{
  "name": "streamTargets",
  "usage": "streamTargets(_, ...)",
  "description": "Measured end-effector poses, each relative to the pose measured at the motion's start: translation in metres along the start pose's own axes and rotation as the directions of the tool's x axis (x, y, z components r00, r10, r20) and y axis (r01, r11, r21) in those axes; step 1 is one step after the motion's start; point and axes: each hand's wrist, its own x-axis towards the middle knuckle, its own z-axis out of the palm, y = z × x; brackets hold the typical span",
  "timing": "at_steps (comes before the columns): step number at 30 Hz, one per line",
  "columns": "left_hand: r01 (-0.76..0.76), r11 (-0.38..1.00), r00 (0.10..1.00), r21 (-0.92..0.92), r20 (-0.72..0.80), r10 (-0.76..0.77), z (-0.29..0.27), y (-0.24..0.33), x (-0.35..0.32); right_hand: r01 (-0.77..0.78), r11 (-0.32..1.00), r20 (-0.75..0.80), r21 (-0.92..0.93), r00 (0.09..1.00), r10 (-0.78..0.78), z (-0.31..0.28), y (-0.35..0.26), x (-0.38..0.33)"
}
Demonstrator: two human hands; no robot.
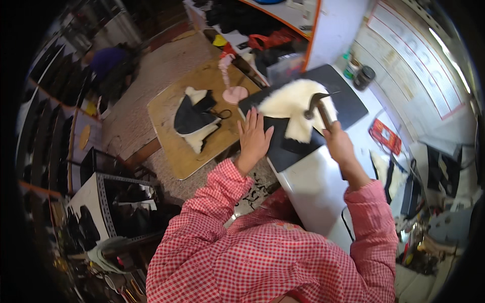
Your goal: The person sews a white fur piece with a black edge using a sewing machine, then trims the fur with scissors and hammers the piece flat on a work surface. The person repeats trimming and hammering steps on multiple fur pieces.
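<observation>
My right hand (pixel 339 145) is wrapped around the wooden handle of a hammer (pixel 324 115), whose curved dark metal head is over a cream fleece piece (pixel 285 99). The fleece is joined to black material and lies on a black mat (pixel 352 103) on the white table. Whether the hammer head touches the fleece, I cannot tell. My left hand (pixel 254 141) lies flat with fingers stretched, beside the black part of the piece at the mat's left edge, and holds nothing.
On a brown board (pixel 169 146) to the left lie a black-and-cream fleece piece (pixel 194 117) and a pink stand (pixel 235 94). A dark jar (pixel 364 77) and a red packet (pixel 385 135) sit at the right. A person in purple (pixel 107 63) bends down at the far left.
</observation>
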Motion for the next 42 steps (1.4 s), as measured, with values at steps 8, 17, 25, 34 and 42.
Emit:
streamTargets(8,0.504,0.849,0.846,-0.16,-0.106,-0.522,0.061,-0.184,-0.071,0.04,0.999,0.112,-0.026,0.993,-0.037,0.023,-0.007,0.004)
streamTargets(17,0.299,-0.305,0.332,-0.904,0.398,-0.855,0.082,-0.331,-0.012,-0.089,0.906,0.308,0.415,0.95,-0.048,0.031,-0.034,-0.032)
streamTargets(25,0.1,-0.427,0.254,-0.899,0.438,-0.862,0.063,-0.329,0.02,-0.369,0.703,0.243,0.608,0.929,0.278,0.037,0.001,-0.01)
streamTargets(34,0.308,0.525,0.731,-0.793,-0.156,-0.665,-0.069,-0.276,0.11,-0.415,0.428,0.177,0.803,0.852,0.493,0.008,0.069,-0.055)
streamTargets(42,-0.469,0.867,0.84,0.165,-0.219,0.496,-0.08,-0.043,0.08,-0.321,0.457,0.155,0.829,0.918,0.364,0.015,0.044,-0.068)
